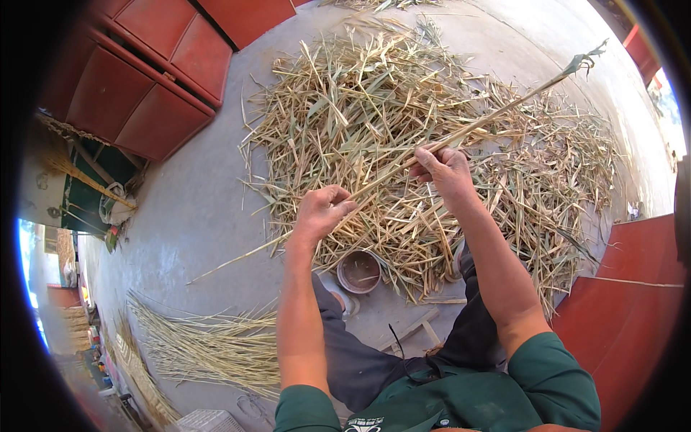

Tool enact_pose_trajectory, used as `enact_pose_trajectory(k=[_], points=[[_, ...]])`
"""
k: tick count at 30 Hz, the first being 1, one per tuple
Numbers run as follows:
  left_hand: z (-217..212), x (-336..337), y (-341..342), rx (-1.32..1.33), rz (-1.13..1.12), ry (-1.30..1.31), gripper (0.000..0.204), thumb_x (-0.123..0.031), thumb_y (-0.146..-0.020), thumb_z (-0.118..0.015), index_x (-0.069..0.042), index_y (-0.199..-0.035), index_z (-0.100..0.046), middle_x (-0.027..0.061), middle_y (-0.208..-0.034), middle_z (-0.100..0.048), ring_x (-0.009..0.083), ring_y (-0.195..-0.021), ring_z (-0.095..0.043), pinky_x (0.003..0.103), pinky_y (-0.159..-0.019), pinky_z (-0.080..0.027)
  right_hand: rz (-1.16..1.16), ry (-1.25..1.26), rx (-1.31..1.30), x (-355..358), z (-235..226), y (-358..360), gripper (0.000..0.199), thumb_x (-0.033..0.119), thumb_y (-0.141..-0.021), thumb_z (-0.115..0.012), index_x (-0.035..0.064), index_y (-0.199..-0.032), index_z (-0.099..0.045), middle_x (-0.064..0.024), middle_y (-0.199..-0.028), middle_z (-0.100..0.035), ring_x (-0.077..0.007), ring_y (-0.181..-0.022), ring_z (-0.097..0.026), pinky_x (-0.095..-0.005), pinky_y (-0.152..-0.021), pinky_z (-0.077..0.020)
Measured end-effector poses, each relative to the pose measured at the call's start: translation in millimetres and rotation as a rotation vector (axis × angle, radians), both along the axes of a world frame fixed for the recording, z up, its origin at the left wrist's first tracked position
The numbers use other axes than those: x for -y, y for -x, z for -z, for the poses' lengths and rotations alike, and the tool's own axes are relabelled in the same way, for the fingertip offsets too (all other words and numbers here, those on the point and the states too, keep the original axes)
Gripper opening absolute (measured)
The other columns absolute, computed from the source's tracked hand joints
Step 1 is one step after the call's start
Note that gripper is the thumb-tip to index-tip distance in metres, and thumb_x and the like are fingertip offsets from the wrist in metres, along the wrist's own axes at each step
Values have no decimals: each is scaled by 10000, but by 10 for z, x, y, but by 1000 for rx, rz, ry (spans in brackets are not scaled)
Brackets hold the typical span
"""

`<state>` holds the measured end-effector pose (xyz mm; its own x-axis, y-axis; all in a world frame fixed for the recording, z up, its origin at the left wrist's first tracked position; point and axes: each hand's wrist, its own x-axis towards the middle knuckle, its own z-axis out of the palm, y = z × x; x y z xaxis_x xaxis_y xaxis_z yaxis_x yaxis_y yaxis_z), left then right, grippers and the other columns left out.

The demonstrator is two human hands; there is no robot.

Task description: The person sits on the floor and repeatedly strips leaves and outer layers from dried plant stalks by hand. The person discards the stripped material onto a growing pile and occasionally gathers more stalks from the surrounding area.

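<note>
Fingers (335, 192) of the left hand (317, 214) and right hand (451, 176) pinch one long stalk (504, 109), past the far side of the round pot (358, 267). Watching, I'd say pinch softly and keep it straight so it won't snap.

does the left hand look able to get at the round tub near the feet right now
Probably yes: nothing covers the round tub, and no arm crosses over it. The left hand is pinching the long stalk, though, so it would likely need to let go first.
</note>
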<state>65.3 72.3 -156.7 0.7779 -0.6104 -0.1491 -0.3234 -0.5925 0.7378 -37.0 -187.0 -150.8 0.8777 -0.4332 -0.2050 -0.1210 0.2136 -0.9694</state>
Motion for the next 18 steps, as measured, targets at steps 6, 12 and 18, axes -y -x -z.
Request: enact_pose_trajectory(k=[6, 12, 18], points=[[28, 370, 158, -403, -107, 395, 241, -162, -885, -792, 16, -1028, -716, 58, -900, -739, 114, -820, -682, 265, -766, -542, -166, -15, 141, -240, -46, 62, 209, 217, -1000, -645, 20, -1065, -672, -84, -1015, -736, -135, -878, -700, -264, -768, -553], [73, 288, -13, -435, -319, 596, 260, -204, -896, -784, 2, -1026, -695, 68, -876, -743, 111, -802, -674, 247, -745, -538, -161, -50, 67, -213, -48, 141, 209, 194, -1008, -626, 9, -1106, -635, -102, -1043, -737, -170, -917, -717, -295, -762, -575], [137, 79, -51, -277, 15, 206, 373, -273, -886, -800, -9, -1128, -696, 53, -962, -732, 94, -829, -643, 249, -775, -515, -81, -118, 87, -81, -86, 155, 206, 203, -1003, -637, 18, -1094, -632, -107, -1014, -737, -174, -898, -722, -287, -751, -577]])
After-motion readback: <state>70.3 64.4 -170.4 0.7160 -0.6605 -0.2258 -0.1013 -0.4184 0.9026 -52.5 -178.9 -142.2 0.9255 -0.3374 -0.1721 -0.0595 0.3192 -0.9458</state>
